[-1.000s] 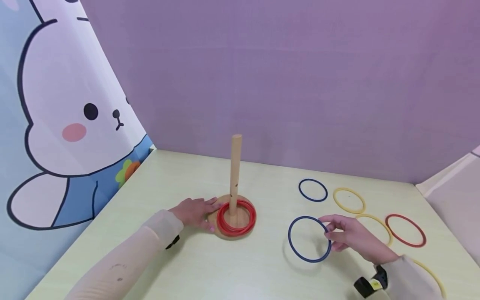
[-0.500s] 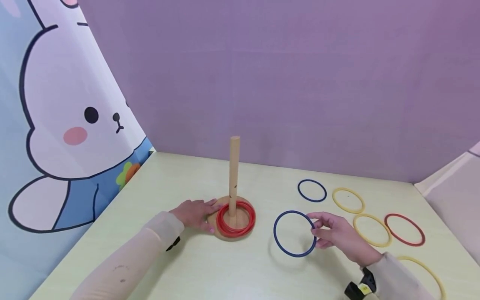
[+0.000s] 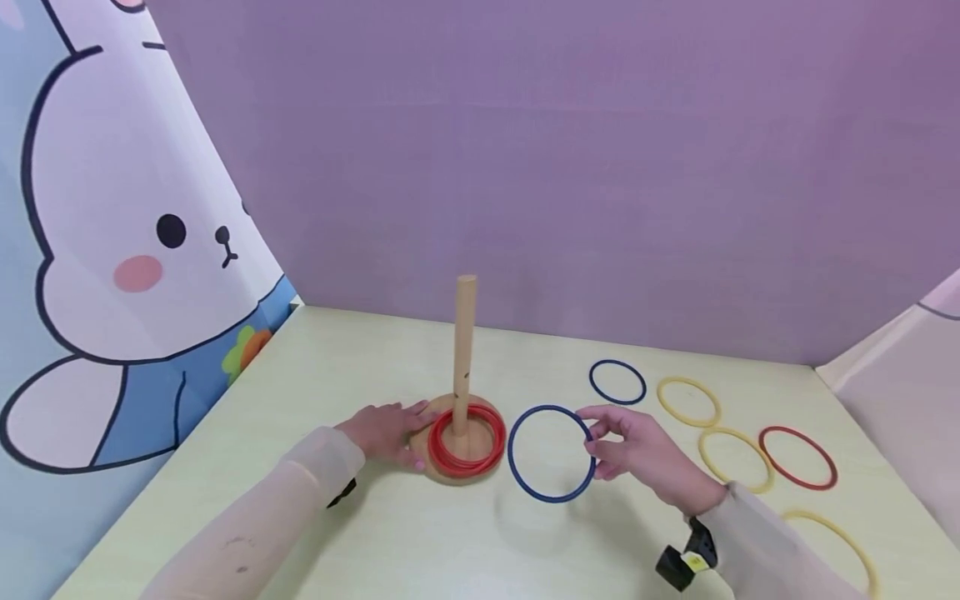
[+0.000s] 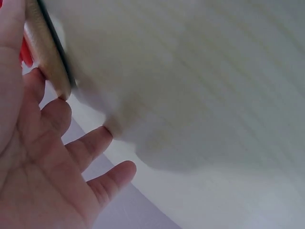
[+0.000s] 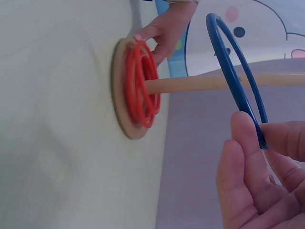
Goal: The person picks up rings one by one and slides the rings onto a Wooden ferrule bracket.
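Note:
My right hand (image 3: 637,450) pinches a thin blue ring (image 3: 551,502) at its right side between thumb and fingers. The ring is raised above the table, its shadow below it, just right of the wooden stand. That stand has a round base (image 3: 420,454) and an upright peg (image 3: 464,350). Several red rings (image 3: 450,467) lie stacked around the peg's foot; in the right wrist view the red rings (image 5: 138,90) sit unevenly on the base. At the base's left edge rests my left hand (image 3: 382,432), fingers fairly straight, fingertips touching the wood (image 4: 50,62) in the left wrist view.
On the right of the table lie another blue ring (image 3: 592,385), several yellow rings (image 3: 660,396) and a red ring (image 3: 835,475). A purple cloth (image 3: 525,167) hangs behind the table. A cloth with a cartoon rabbit (image 3: 105,192) hangs at the left.
My right hand has carried the blue ring leftward and slightly up, toward the peg. My left hand stays at the base's edge.

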### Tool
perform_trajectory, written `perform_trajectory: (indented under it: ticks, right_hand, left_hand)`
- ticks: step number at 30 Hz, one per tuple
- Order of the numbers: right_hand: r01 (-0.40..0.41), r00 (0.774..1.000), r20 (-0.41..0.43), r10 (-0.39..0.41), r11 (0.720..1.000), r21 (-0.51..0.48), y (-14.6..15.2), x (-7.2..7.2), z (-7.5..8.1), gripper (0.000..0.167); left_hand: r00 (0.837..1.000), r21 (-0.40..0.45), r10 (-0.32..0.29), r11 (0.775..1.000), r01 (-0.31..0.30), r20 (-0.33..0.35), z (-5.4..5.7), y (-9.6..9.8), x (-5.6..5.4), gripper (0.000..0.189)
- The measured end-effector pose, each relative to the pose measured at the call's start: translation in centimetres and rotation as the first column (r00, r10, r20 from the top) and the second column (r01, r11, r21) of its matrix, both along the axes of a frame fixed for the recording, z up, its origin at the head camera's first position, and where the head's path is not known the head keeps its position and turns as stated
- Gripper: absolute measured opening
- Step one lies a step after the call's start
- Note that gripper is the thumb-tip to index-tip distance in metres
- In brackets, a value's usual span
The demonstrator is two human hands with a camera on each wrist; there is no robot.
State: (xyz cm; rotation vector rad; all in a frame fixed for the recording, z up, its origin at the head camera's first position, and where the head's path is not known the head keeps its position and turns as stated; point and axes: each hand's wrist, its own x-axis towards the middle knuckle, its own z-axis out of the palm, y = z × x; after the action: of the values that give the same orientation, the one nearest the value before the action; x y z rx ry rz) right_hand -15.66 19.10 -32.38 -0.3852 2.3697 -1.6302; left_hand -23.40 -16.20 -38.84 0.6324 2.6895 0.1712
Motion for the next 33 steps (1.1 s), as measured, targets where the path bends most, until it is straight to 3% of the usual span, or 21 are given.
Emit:
perform_trajectory:
  ticks: [8, 18, 27, 31, 33]
  right_hand:
    - [-0.003, 0.998, -0.058, 0.002, 1.0, -0.015, -0.3, -0.1, 2.4, 0.045]
    - [0.031, 0.995, -0.096, -0.031, 1.0, 0.002, -0.6, -0.5, 5.7, 0.046]
    - [0.015, 0.991, -0.133, -0.012, 1.0, 0.023, -1.0, -1.8, 8.6, 0.045]
    - [0.001, 0.988, -0.157, -0.012, 0.998, -0.07, -1.0, -2.5, 9.6, 0.044]
    - [-0.006, 0.988, -0.153, -0.02, 0.986, -0.167, -1.1, -2.7, 10.2, 0.041]
  left_hand:
    - [0.999, -0.025, -0.041, 0.999, 0.04, -0.032, 0.0, -0.3, 0.3, 0.085]
    - [0.999, -0.006, -0.042, 0.999, 0.042, -0.018, 0.3, 0.0, 0.4, 0.085]
    - [1.0, -0.021, -0.021, 1.0, 0.021, -0.017, 0.0, 0.2, 0.3, 0.084]
    - [1.0, -0.032, 0.003, 0.999, -0.004, -0.013, 0.0, 0.4, 0.2, 0.084]
    - [1.0, -0.03, 0.014, 0.999, -0.014, -0.004, 0.0, 0.5, 0.1, 0.084]
